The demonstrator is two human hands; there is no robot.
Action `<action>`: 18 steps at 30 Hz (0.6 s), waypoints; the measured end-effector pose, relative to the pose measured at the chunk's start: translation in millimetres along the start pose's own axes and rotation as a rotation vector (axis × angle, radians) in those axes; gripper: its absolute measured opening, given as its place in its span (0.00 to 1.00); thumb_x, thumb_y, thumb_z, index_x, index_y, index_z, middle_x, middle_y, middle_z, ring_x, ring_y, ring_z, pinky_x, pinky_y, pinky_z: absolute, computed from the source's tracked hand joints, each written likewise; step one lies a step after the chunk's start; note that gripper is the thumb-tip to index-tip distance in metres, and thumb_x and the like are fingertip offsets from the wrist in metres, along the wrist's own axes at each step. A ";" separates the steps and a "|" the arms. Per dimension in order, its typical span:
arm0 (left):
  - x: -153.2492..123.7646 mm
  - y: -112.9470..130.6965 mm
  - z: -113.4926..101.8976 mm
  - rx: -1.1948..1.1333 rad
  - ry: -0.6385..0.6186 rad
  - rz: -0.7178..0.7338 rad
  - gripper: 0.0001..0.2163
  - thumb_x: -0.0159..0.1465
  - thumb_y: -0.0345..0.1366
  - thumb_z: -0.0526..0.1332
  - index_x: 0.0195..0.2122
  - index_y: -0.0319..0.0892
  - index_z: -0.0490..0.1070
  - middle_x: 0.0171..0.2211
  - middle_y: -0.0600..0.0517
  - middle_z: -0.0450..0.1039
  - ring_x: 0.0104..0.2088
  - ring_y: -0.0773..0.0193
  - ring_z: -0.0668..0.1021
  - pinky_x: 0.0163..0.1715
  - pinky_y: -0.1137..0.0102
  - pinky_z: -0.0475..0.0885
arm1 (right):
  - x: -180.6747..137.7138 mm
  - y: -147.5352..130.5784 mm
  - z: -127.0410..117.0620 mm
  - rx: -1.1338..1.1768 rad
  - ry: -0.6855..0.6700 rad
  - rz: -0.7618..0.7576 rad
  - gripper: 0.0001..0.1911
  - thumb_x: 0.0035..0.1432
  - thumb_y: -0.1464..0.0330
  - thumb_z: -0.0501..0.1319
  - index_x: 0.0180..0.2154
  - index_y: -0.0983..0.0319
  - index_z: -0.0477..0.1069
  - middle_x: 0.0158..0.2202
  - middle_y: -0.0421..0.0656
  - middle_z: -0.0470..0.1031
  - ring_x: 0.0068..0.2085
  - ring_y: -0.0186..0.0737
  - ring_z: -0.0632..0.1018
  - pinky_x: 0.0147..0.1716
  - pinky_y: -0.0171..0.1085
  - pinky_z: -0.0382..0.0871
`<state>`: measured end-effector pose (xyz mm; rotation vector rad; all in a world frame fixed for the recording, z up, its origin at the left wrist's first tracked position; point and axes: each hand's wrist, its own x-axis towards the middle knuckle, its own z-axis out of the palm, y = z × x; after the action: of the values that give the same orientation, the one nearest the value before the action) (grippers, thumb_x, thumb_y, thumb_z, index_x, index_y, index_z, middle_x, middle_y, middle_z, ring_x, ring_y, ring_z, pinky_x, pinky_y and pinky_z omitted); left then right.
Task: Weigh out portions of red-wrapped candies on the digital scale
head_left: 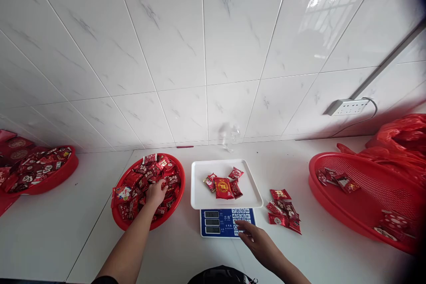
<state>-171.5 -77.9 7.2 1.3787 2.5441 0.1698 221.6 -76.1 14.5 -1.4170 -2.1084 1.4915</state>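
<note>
Left hand (155, 193) is down in the round red basket (120, 222), fingers curled into the heap of wrapped candies (149, 175); can't tell whether it is clamped on one. Right hand (258, 239) is apart and empty, fingers loose, tips at the lower right corner of the scale keypad (240, 216). Layout, big to small: a white desk (186, 255) carries everything. The large red mesh basket (333, 215) at far right is nearly bare, with a few packets inside and a red plastic bag (399, 140) behind it. Another red basket (65, 173) at far left is full and well apart from both hands. The blue-and-white scale (218, 222) sits just right of the round basket. On it is a white tray (203, 197) with a small cluster of packets (223, 187) near its middle. The loose packets (284, 212) lie on the desk between scale and mesh basket. My read of the step: one hand in the stock, the other on the scale keys. Displays too small to read.
</note>
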 end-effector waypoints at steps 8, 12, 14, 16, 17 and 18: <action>-5.3 6.8 -7.3 -0.201 0.140 -0.035 0.07 0.59 0.33 0.51 0.36 0.44 0.66 0.33 0.47 0.70 0.34 0.57 0.72 0.28 0.69 0.63 | 0.8 5.3 1.9 0.008 0.003 0.012 0.21 0.54 0.60 0.50 0.48 0.58 0.68 0.45 0.45 0.74 0.42 0.42 0.75 0.42 0.38 0.68; 3.4 23.3 -14.4 -0.384 0.170 -0.037 0.18 0.58 0.30 0.51 0.51 0.43 0.59 0.46 0.43 0.68 0.35 0.60 0.74 0.29 0.70 0.65 | 0.9 2.1 2.0 0.003 0.004 0.014 0.21 0.54 0.60 0.50 0.48 0.58 0.68 0.44 0.45 0.75 0.42 0.42 0.75 0.42 0.37 0.68; 9.6 32.8 -15.0 -0.484 0.141 -0.008 0.23 0.57 0.28 0.53 0.54 0.46 0.57 0.49 0.45 0.68 0.35 0.63 0.74 0.31 0.71 0.67 | 0.5 -0.2 1.8 -0.006 -0.003 0.026 0.22 0.54 0.60 0.50 0.48 0.59 0.68 0.43 0.45 0.75 0.42 0.42 0.75 0.42 0.36 0.68; 16.0 40.6 -13.4 -0.579 0.087 -0.010 0.23 0.56 0.26 0.52 0.54 0.47 0.60 0.45 0.48 0.71 0.32 0.66 0.75 0.30 0.73 0.68 | -0.5 -2.3 1.4 -0.013 -0.010 0.036 0.22 0.54 0.60 0.50 0.48 0.59 0.67 0.44 0.45 0.75 0.42 0.42 0.75 0.42 0.36 0.68; 18.9 43.3 -12.0 -0.624 0.062 -0.028 0.23 0.56 0.25 0.51 0.53 0.46 0.62 0.43 0.48 0.72 0.30 0.68 0.75 0.29 0.74 0.69 | -1.1 -2.9 1.1 -0.015 -0.011 0.038 0.22 0.54 0.60 0.50 0.49 0.59 0.67 0.44 0.45 0.75 0.43 0.42 0.75 0.42 0.36 0.68; 21.5 45.1 -10.5 -0.664 0.043 -0.052 0.23 0.56 0.25 0.50 0.53 0.45 0.62 0.40 0.48 0.74 0.29 0.69 0.75 0.28 0.74 0.69 | -1.8 -3.3 0.8 -0.017 -0.009 0.040 0.22 0.53 0.60 0.50 0.48 0.59 0.67 0.44 0.45 0.75 0.42 0.42 0.75 0.42 0.37 0.68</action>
<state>-149.1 -35.1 23.7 1.0420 2.2275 0.9404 220.1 -78.1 17.4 -1.4691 -2.1148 1.5008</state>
